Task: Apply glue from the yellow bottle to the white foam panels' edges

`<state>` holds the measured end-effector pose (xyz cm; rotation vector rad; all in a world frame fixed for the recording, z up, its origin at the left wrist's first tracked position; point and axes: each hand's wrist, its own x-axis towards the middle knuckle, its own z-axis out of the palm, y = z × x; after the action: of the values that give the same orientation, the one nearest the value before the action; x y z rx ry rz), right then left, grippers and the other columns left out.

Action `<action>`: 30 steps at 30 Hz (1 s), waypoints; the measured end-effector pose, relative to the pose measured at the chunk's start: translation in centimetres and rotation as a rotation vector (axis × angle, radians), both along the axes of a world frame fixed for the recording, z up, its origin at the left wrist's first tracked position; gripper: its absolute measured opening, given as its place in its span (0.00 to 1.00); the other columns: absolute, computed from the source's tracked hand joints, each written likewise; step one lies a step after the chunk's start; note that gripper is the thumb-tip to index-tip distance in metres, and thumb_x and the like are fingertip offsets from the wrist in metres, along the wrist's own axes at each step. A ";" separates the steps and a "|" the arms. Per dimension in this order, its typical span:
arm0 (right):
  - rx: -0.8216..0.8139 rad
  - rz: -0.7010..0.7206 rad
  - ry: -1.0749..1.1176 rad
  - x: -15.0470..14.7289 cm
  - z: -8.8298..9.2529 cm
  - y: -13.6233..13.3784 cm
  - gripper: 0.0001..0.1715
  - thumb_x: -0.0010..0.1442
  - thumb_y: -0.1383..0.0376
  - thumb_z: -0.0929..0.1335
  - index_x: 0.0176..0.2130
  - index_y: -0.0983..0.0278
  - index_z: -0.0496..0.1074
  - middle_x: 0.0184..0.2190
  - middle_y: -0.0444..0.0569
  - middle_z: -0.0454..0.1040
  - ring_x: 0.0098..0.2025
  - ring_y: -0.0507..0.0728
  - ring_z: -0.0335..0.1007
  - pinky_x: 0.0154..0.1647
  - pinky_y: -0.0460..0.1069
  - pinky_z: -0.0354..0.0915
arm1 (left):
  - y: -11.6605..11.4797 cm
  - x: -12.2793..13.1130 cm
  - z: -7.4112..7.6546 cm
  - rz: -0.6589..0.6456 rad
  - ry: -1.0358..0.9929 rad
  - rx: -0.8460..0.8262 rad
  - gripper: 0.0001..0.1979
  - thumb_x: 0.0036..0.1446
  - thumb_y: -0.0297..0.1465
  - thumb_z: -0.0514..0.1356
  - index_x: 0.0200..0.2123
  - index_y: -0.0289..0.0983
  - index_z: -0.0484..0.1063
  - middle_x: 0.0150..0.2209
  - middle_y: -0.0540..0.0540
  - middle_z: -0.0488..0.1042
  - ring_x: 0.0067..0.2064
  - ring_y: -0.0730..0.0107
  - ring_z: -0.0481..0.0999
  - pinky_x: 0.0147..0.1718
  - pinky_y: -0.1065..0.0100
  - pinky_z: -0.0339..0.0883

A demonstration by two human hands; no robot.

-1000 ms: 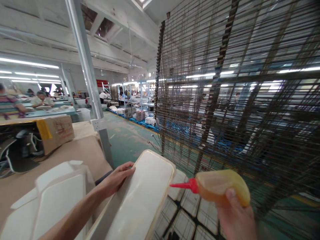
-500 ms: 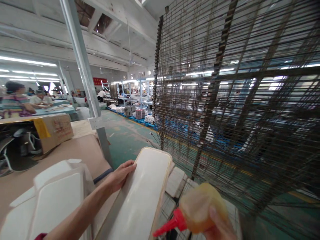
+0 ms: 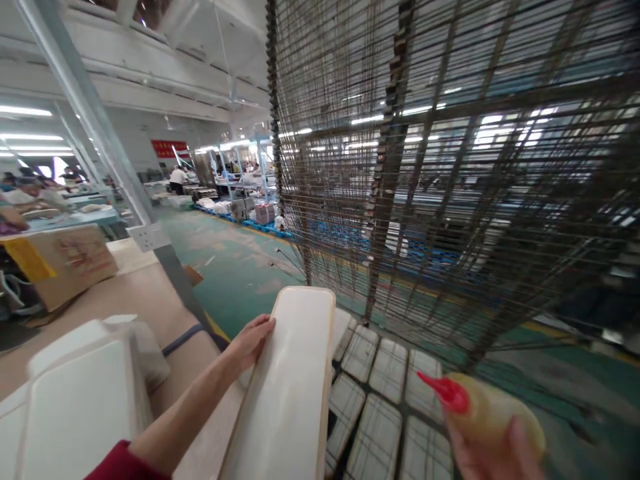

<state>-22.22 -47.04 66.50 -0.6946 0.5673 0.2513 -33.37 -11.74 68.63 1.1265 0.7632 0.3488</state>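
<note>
left hand (image 3: 253, 341) grips the edge of our white panel (image 3: 287, 393), tilting it up over the rack (image 3: 390, 393) of laid-out panels so its face stays clear, while our right hand (image 3: 493, 457) wraps the glue bottle (image 3: 480, 412), nozzle aimed leftward.

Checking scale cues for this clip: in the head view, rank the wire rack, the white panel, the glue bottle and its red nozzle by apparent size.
1. Wire rack
2. White panel, in the left hand
3. Glue bottle, in the right hand, partly cut off
4. Red nozzle
</note>
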 end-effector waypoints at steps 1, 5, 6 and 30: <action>-0.042 -0.013 -0.030 -0.1 0.4 0.1 0.31 0.42 0.52 0.76 0.45 0.59 0.72 0.51 0.47 0.71 0.51 0.59 0.66 0.36 0.46 0.72 | -0.7 0.5 -0.1 -0.017 -0.001 0.000 0.18 0.35 0.36 0.71 0.26 0.38 0.65 0.20 0.56 0.69 0.22 0.76 0.68 0.22 0.75 0.60; -0.143 -0.070 -0.272 0.5 1.4 0.8 0.34 0.33 0.55 0.79 0.41 0.61 0.73 0.43 0.46 0.73 0.45 0.55 0.68 0.37 0.42 0.69 | -3.7 2.1 0.6 -0.092 -0.005 0.007 0.20 0.34 0.38 0.71 0.27 0.38 0.65 0.21 0.56 0.70 0.23 0.75 0.69 0.22 0.75 0.61; -0.168 -0.088 -0.333 0.8 1.4 0.8 0.34 0.32 0.57 0.80 0.41 0.61 0.73 0.41 0.45 0.73 0.43 0.54 0.68 0.38 0.42 0.69 | -4.3 2.3 0.9 -0.111 -0.003 0.011 0.21 0.33 0.39 0.72 0.27 0.38 0.65 0.21 0.55 0.71 0.23 0.75 0.70 0.22 0.75 0.61; -0.207 -0.048 -0.487 2.5 0.6 0.5 0.24 0.41 0.58 0.77 0.38 0.64 0.73 0.36 0.45 0.73 0.41 0.53 0.68 0.40 0.43 0.68 | -5.3 3.1 1.0 -0.156 -0.046 -0.023 0.20 0.35 0.38 0.72 0.28 0.38 0.66 0.21 0.53 0.72 0.24 0.72 0.71 0.23 0.72 0.64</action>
<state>-19.69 -46.52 67.08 -0.9058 0.1439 -0.0270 -30.28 -17.07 69.60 1.1447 0.6326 0.2331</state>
